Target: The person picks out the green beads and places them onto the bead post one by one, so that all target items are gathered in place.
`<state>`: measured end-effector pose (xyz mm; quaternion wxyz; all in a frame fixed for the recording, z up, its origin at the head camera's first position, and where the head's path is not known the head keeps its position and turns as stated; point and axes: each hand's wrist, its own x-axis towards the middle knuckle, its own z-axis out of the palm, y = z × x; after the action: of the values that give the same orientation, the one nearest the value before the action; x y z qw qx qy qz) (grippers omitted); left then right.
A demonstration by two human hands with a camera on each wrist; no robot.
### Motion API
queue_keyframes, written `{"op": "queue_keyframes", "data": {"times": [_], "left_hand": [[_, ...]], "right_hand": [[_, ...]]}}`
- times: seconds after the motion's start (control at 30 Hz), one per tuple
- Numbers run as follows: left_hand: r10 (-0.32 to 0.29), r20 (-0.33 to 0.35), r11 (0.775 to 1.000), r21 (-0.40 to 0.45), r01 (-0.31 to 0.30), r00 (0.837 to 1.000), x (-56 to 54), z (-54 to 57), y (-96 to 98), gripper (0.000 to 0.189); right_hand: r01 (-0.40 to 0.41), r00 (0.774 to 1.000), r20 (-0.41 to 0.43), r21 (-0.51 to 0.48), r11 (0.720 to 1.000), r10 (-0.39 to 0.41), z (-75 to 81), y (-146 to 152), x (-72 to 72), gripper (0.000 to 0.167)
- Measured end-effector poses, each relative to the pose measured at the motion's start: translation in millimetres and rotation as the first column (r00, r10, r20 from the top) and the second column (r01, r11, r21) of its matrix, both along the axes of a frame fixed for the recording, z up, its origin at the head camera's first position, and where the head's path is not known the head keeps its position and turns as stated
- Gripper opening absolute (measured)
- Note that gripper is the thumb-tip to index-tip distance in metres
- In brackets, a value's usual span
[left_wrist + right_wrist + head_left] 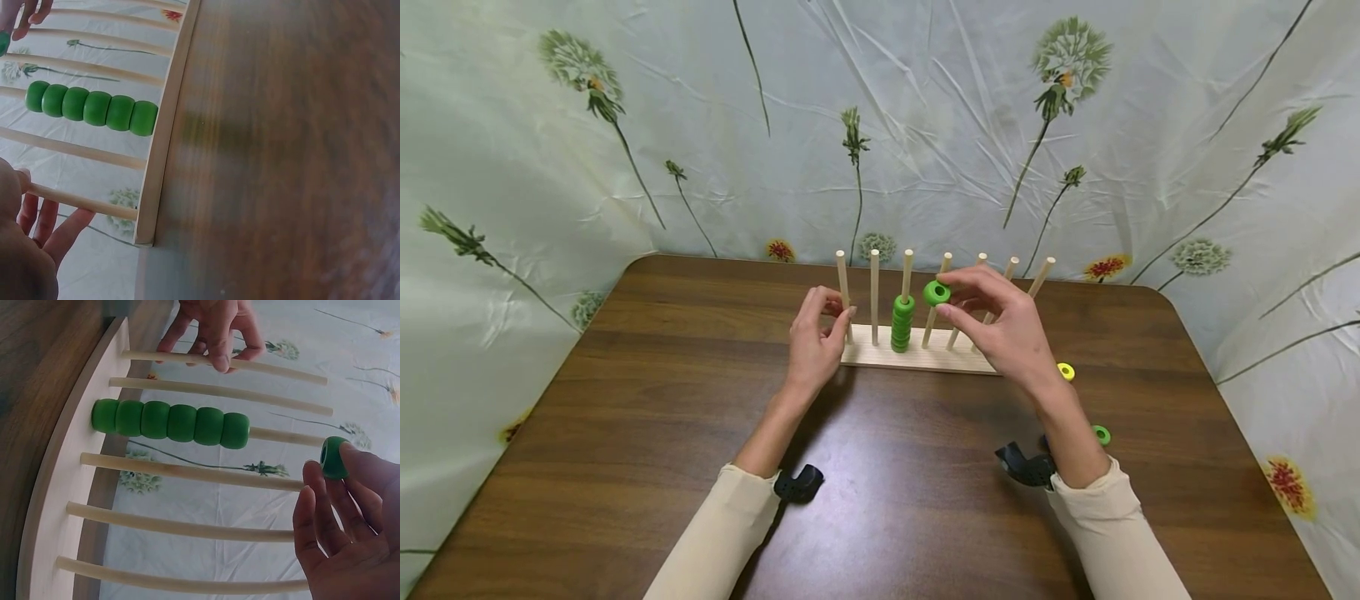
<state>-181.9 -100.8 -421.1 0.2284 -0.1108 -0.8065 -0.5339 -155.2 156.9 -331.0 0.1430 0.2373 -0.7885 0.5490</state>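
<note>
My right hand (1011,325) pinches a green wooden bead (337,464) between thumb and fingers, its hole showing. The bead is up near the top of the third peg (907,271), just to its right in the head view. Several green beads (902,325) are stacked on that peg down to the wooden base (917,360). At the rack's left end my left hand (814,346) holds the outermost peg (94,205), thumb on one side and fingers on the other. The other pegs carry no beads; my right hand hides parts of those on the right.
A yellow bead (1068,377) and a green bead (1107,437) lie on the brown table (910,483) beside my right forearm, which partly covers a dark object. Black straps (800,484) are on both wrists. A flower-printed cloth (925,167) hangs behind the table.
</note>
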Motion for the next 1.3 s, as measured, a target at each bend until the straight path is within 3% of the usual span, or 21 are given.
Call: {"op": "queue_keyframes", "data": {"times": [0.67,1.3], "left_hand": [[0.011,-0.006,1.000,-0.001,-0.011,1.000,0.1,-0.9,0.3,0.013],[0.012,-0.001,1.000,0.007,-0.012,1.000,1.3,0.6,0.8,0.015]], "right_hand": [[-0.024,0.998,-0.058,-0.042,0.999,0.021,14.5,-14,-4.1,0.036],[-0.004,0.999,-0.036,-0.082,0.997,0.001,23.0,-24,-13.1,0.037]]}}
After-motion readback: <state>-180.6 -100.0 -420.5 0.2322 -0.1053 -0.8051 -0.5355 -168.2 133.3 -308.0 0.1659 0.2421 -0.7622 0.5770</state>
